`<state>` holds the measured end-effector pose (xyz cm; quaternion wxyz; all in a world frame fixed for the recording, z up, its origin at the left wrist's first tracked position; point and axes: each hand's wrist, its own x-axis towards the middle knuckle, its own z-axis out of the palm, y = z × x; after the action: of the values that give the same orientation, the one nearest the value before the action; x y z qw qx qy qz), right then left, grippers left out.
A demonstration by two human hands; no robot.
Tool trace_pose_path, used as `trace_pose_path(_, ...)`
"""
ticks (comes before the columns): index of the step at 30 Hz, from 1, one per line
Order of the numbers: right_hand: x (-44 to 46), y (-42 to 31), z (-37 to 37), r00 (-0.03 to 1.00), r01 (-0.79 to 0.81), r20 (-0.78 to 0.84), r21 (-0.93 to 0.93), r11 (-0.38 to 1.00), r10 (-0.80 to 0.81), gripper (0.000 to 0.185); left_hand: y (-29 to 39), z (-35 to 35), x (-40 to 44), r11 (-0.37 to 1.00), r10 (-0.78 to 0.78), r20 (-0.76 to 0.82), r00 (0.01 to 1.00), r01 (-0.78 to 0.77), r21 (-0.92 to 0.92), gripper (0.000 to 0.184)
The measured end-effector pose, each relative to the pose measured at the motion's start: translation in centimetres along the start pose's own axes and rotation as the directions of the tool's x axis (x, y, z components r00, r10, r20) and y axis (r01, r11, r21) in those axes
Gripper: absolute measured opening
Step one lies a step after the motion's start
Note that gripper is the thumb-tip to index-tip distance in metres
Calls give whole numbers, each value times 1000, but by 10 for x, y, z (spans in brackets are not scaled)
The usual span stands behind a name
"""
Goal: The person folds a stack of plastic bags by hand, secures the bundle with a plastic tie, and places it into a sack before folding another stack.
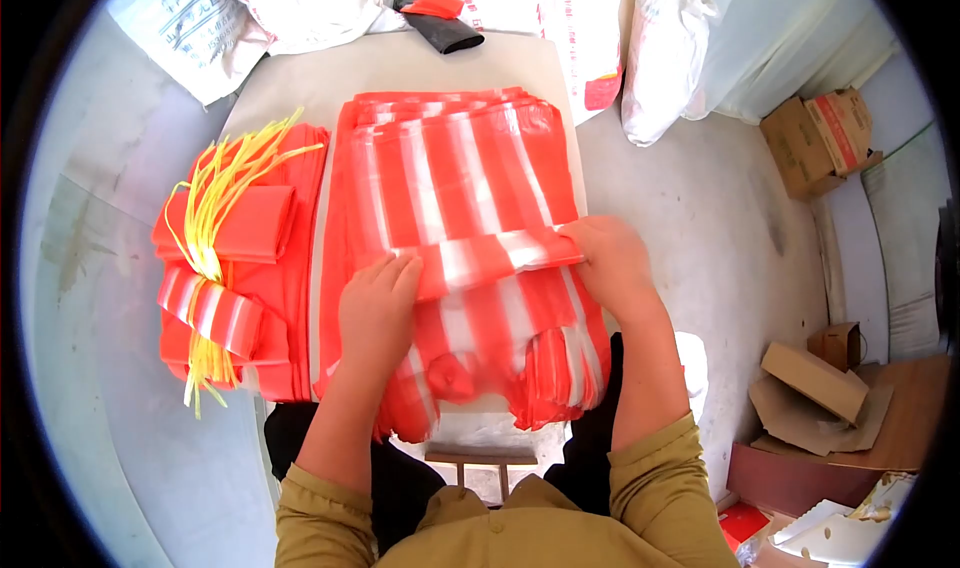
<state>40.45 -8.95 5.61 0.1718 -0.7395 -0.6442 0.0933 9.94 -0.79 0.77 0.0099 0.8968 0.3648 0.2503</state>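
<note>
A thick stack of red-and-white striped plastic bags (455, 173) lies in front of me, its lower end hanging over the table's near edge in bunched folds. Across the middle of the stack runs a folded-over strip of the top plastic bag (490, 261). My left hand (380, 303) is closed on the left end of that strip, fingertips pressed on the plastic. At the strip's right end, my right hand (608, 260) pinches the plastic between thumb and fingers.
Left of the stack are folded red bags (240, 223) with a bundle of yellow ties (205, 228) on them. A black roll (445, 33) sits at the table's (400, 63) far edge by white sacks (300, 8). Cardboard boxes (820, 138) stand on the right.
</note>
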Motion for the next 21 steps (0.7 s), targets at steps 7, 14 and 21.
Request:
trace_pose_path(7, 7, -12, -1, 613, 268, -737, 533, 802, 285, 47, 36, -29, -7, 298, -339, 529, 778, 622, -724, 31)
trace_pose_path(14, -3, -27, 23, 975, -10, -169, 610, 793, 142, 53, 56, -3, -16, -370, -74, 809, 584, 737, -566, 79)
trace_pose_path(21, -11, -52, 36, 989, -102, -14, 655, 749, 148, 62, 51, 4, -27, -366, -72, 708, 703, 642, -674, 95)
